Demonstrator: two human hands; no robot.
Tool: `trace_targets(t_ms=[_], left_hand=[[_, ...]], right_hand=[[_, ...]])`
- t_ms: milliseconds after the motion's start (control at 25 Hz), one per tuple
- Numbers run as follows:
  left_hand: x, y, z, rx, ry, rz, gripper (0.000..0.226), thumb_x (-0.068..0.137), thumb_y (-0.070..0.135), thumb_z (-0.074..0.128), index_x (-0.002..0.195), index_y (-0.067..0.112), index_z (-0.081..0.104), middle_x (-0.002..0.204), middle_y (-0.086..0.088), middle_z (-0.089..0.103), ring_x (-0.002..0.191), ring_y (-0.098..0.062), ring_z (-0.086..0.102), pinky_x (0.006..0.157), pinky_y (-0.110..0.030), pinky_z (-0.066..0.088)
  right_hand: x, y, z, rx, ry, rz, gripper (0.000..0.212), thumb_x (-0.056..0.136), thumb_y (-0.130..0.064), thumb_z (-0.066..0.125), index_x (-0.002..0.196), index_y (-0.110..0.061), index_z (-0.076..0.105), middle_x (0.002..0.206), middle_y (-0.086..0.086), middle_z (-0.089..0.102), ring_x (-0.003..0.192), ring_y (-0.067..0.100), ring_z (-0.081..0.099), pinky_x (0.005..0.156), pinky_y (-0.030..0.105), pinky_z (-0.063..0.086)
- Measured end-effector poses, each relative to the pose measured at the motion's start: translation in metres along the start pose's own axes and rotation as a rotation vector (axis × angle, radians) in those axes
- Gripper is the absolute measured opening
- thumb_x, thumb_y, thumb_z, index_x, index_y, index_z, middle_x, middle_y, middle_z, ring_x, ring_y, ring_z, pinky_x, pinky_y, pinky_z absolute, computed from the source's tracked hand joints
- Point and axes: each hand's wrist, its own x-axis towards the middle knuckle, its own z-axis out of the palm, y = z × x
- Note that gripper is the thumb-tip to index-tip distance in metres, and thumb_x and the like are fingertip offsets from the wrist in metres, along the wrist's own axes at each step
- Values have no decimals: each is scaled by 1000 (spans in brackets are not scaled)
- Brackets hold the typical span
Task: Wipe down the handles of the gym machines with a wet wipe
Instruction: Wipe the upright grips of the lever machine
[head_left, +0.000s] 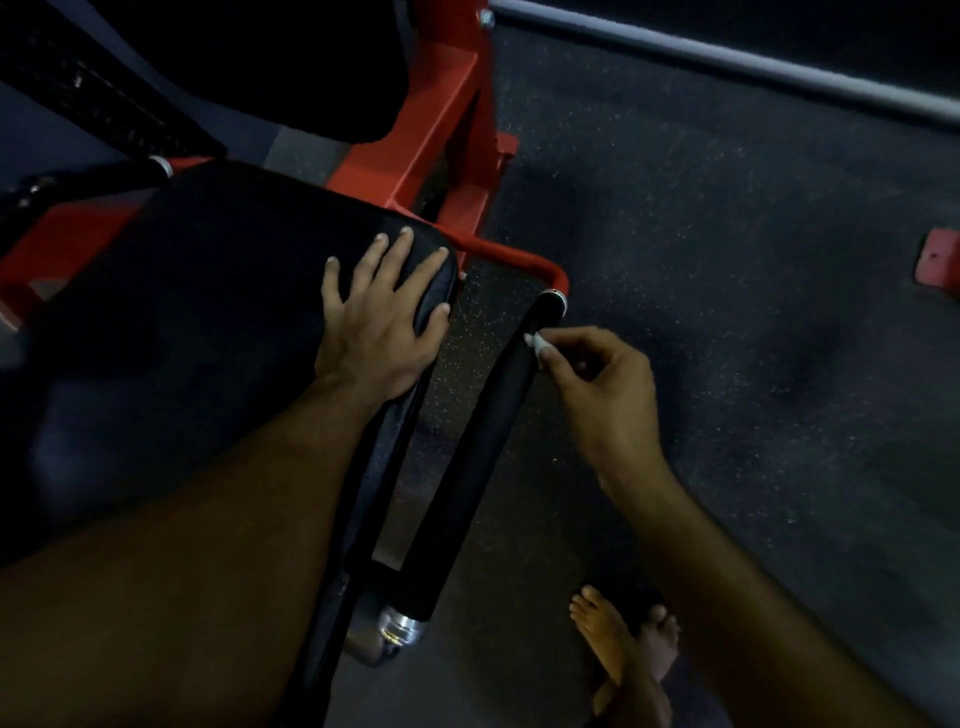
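The right hand (597, 384) pinches a small white wet wipe (535, 343) against the long black foam-covered handle (478, 457) near its far end; the left hand (379, 317) rests flat, fingers spread, on the black padded seat (208, 291). Wiping is just starting, I judge; next, drag the wipe along the grip.

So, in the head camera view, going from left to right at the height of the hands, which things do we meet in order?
Black seat pad → left hand, resting flat on the pad's right edge → black handle grip → wet wipe, pinched against the grip → right hand → speckled floor.

Speckled dark floor (727, 291), red machine frame (441, 156), 2 bare feet (623, 644)
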Motion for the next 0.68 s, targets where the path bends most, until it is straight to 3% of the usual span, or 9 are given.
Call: trace_targets(t_ms=[200, 320, 400, 480, 560, 680], left_hand=[[0, 1, -3, -17, -4, -2, 63, 95, 58, 29, 156, 39, 35, 168, 1, 24, 155, -21, 18, 121, -65, 11], [1, 0, -3, -21, -4, 1, 63, 96, 59, 27, 156, 38, 34, 168, 0, 23, 156, -22, 16, 121, -66, 11], [0, -1, -2, -14, 3, 4, 62, 97, 58, 27, 156, 39, 33, 168, 0, 23, 156, -22, 16, 121, -65, 10], [1, -2, -2, -16, -1, 2, 62, 97, 58, 27, 156, 39, 33, 168, -1, 22, 156, -22, 16, 121, -65, 9], [1, -1, -2, -23, -8, 7, 61, 98, 57, 27, 156, 39, 33, 168, -1, 22, 156, -23, 16, 121, -65, 9], [-1, 0, -2, 6, -11, 7, 61, 99, 57, 27, 156, 39, 30, 169, -2, 21, 156, -23, 15, 120, -66, 10]], right_hand=[[47, -10, -12, -505, -215, -288, 17, 96, -13, 67, 111, -16, 74, 108, -7, 60, 89, 5, 60, 79, 17, 52], [114, -26, -3, -861, -438, -208, 19, 100, -18, 60, 116, -12, 68, 110, 2, 63, 84, 12, 63, 70, 24, 53], [143, -38, 5, -1033, -568, -128, 21, 100, -23, 60, 115, -10, 68, 104, 8, 68, 84, 19, 68, 73, 34, 59], [153, -54, 10, -1126, -723, -161, 19, 99, -24, 63, 111, -12, 71, 98, 5, 70, 86, 17, 68, 80, 34, 59], [142, -70, 11, -1124, -875, -233, 11, 97, -24, 66, 102, -17, 74, 84, -9, 66, 74, 3, 62, 69, 18, 51], [120, -78, 8, -1000, -977, -325, 3, 91, -27, 74, 93, -27, 75, 81, -21, 63, 74, -6, 59, 69, 12, 45]])
